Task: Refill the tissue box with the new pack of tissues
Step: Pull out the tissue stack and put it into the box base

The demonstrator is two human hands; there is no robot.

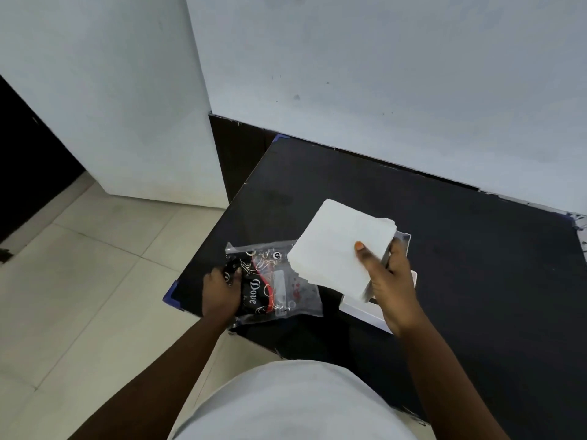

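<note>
Tissues, a thick white paper stack (341,246), sit clamped in the right hand (389,290), directly above the white rectangular tissue box (365,309) on the black desk (476,249). The left hand (220,292) grips the emptied clear printed plastic wrapper (276,281), farther from the box.

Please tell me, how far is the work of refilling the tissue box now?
Done: the stack of tissues is out of the plastic wrapper. In hand: the right hand holds the stack above the white tissue box; the left hand holds the wrapper on the black table. Left: placing the stack inside the box, which is mostly hidden.
</note>
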